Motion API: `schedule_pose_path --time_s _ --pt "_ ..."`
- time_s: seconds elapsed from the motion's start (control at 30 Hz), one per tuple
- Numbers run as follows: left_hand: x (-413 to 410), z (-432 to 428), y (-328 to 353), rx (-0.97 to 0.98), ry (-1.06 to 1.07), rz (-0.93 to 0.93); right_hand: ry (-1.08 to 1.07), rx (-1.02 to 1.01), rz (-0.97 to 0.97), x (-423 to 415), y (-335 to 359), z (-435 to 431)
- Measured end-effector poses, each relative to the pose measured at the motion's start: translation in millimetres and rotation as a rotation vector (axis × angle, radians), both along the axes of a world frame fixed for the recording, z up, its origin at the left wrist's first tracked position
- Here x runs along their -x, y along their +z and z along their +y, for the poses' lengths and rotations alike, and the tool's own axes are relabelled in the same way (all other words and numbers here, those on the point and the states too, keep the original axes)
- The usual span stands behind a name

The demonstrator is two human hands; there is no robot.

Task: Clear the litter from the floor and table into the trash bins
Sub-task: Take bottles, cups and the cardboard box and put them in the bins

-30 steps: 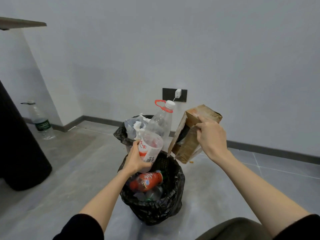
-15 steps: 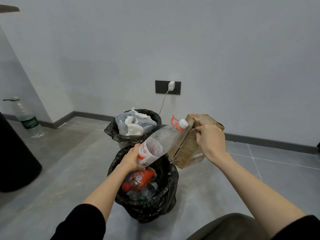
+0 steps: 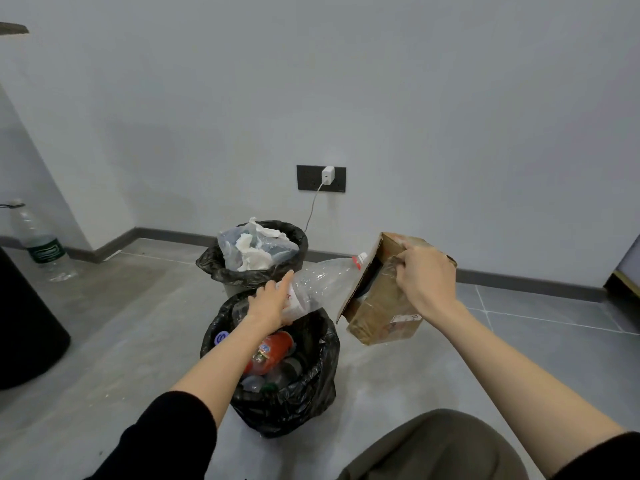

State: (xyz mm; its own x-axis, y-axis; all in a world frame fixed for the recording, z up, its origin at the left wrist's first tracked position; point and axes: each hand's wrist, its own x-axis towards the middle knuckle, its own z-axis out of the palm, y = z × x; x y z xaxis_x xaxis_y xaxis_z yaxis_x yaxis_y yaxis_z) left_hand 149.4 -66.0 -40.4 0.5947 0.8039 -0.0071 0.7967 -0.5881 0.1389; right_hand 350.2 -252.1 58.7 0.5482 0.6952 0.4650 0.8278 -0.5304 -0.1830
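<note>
Over the near bin (image 3: 325, 344), the left grip (image 3: 272, 301) holds a clear bottle (image 3: 325, 277) by its labelled lower end, with the forefinger laid straight along the top. The bottle lies almost level, its red-ringed neck pointing right, close against the open flap of a cardboard box (image 3: 381, 317). The right grip (image 3: 427, 282) is closed on that box from above, fingers hooked over its upper edge. It holds the box tilted in the air just right of the bin, mouth facing left.

The near bin, lined in black, already has a red-labelled bottle (image 3: 273, 348) and other plastic empties in it. The far bin (image 3: 298, 237) sits right behind it, heaped with a plastic bag (image 3: 273, 245) and white paper (image 3: 249, 258). That suggests sorting (plastics in front, I judge, soft waste behind).

The step in hand looks like dropping the clear bottle: it hangs above the opening, not yet let go. The next move calls for tipping the neck down or drawing it left, clear of the box flap and the rim, then loosening the fingers. After that the box needs a place; it looks wide for either mouth and may want flattening.

Another bottle (image 3: 41, 244) stands on the floor (image 3: 121, 323) at far left, not yet collected.
</note>
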Motion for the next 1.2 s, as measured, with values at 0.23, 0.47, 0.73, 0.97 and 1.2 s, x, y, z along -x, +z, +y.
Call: schedule_pose_path --time_s 0.23,0.47,0.73,0.97,1.2 --pt "15 6 4 -0.053 0.004 0.055 -0.004 0.031 0.013 -3 -6 -6" --pt "36 7 1 -0.068 -0.056 0.081 -0.009 0.040 -0.007 -1 -6 -3" --pt "35 17 -2 0.101 -0.040 0.051 -0.009 0.082 0.021 1 -19 7" --pt "41 16 0 0.109 -0.066 -0.133 0.002 0.078 0.029 1 -26 11" --pt "63 17 0 0.358 0.099 -0.784 0.019 0.046 0.055 0 -29 9"
